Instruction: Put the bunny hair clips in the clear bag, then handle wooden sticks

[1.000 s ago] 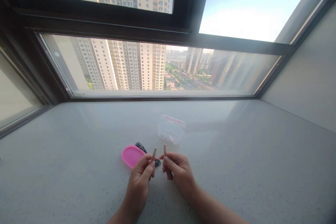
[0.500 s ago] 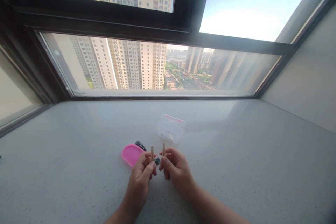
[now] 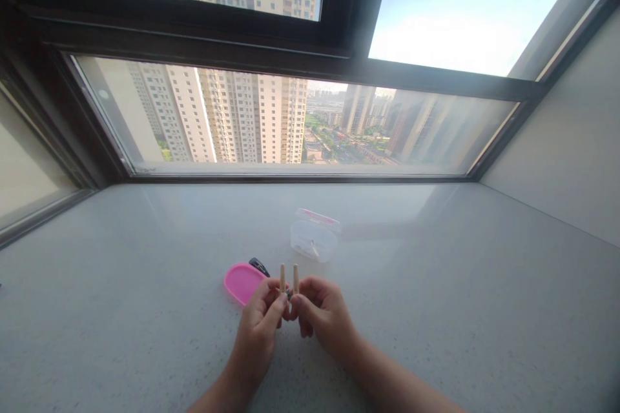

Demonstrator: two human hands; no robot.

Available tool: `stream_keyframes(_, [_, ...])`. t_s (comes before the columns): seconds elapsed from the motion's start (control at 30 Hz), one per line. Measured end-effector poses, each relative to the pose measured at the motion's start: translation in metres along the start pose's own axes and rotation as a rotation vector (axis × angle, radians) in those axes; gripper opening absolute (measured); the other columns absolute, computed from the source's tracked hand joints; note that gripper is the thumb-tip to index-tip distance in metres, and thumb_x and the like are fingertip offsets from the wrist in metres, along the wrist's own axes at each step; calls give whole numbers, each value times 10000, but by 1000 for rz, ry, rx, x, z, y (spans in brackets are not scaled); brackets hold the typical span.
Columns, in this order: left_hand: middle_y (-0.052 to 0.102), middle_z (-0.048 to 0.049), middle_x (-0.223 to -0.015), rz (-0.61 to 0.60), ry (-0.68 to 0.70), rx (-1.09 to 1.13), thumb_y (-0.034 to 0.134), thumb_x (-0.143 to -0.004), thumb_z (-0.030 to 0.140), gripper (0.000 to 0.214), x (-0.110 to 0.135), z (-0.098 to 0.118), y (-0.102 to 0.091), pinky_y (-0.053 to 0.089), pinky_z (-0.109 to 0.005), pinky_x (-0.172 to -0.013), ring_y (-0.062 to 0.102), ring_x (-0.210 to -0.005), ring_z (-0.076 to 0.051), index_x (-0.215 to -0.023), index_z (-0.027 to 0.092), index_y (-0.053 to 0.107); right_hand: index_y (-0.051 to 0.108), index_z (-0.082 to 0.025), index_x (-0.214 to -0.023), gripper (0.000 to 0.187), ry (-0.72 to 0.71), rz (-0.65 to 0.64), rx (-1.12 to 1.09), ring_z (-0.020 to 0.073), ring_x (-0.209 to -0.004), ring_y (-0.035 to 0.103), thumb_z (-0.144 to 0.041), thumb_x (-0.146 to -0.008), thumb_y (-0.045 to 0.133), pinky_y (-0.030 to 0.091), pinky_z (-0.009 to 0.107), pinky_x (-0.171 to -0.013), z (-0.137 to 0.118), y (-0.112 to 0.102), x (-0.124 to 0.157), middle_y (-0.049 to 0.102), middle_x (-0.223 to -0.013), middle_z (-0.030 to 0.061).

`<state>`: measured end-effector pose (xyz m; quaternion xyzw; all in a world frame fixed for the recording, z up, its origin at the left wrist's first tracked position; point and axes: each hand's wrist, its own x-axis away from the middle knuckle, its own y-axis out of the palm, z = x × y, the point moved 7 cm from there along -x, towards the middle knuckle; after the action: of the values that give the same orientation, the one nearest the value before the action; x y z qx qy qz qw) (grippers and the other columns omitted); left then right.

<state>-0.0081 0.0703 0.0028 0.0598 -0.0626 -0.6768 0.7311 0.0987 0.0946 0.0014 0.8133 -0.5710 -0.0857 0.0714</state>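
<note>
My left hand (image 3: 264,316) is closed, its thumb and fingertips pinching the lower end of a small, light wooden stick (image 3: 283,276). In my right hand (image 3: 322,313), also closed in a pinch, a similar wooden stick (image 3: 296,276) stands upright. The sticks are side by side with a narrow gap, their tops level and their lower ends hidden by my fingers. The fingertips of both hands are close together or touching. Just behind my left hand lies a pink oval lid or tray (image 3: 245,282), partly covered by it.
A black object (image 3: 259,266), perhaps a clip, lies against the pink oval's far edge. Something small and dark shows between my hands. Farther back, a clear plastic container (image 3: 312,240) holds a few small pieces on the pale speckled sill (image 3: 436,303). Dark-framed windows rise behind.
My right hand has moved left, bringing its stick closer to the other and level with it. The left hand has barely shifted.
</note>
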Motion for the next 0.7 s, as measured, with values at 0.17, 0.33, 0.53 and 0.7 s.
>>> stream_keyframes(0.17, [554,32,-588,-6,8,-9,574,-788,316,174,1,1,1,326,-192,-462,468,-508,-102,-866,161,584,523,-153,-675,335,28,17,-9,54,-290,441,-448,-701,680,302,148,-269,3,-1,0,590,-501,-29])
stream_keyframes(0.33, [556,36,-560,-51,16,-37,552,-809,300,140,1,1,4,320,-193,-467,460,-497,-101,-834,163,571,483,-166,-655,339,64,22,-9,59,-278,454,-423,-678,702,301,137,-256,11,-2,0,585,-469,-40])
stream_keyframes(0.53, [570,30,-606,-38,16,-18,572,-799,305,141,1,1,3,333,-193,-469,467,-508,-99,-833,168,560,505,-152,-610,341,110,24,45,61,-264,453,-407,-645,728,293,131,-240,14,-3,0,571,-437,-41])
stream_keyframes(0.7, [556,34,-593,-18,29,-16,576,-792,295,135,0,2,2,318,-186,-445,451,-489,-89,-815,162,561,523,-141,-645,353,108,-9,56,57,-283,471,-445,-677,699,311,124,-252,13,-1,0,572,-472,-37])
